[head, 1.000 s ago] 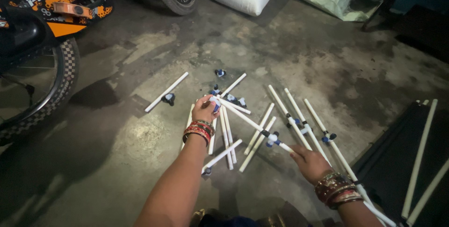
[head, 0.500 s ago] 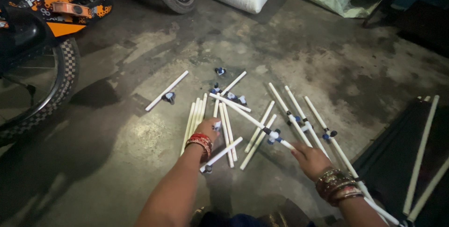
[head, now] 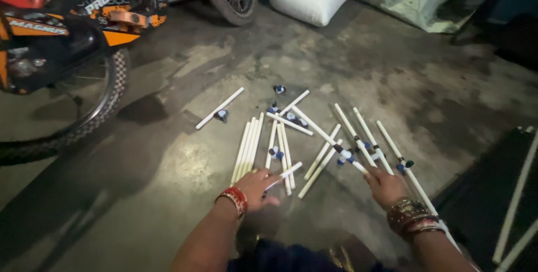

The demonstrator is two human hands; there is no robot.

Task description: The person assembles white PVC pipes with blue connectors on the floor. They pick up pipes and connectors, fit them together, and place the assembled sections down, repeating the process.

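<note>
Gripping one short white tube (head: 283, 174) in the left hand (head: 255, 189), fingers curled round its near end, low over the concrete floor (head: 168, 176), beside the neat bundle (head: 247, 147). Could knock that bundle askew with a careless swing. Right hand (head: 385, 185) spread, fingertips pressing tubes with blue fittings (head: 358, 151); might roll them apart. Both wrists bent down, forearms reaching forward.

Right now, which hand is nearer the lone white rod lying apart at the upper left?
Left. The left hand sits below and to the right of the lone white rod; the right hand is much farther right.
</note>
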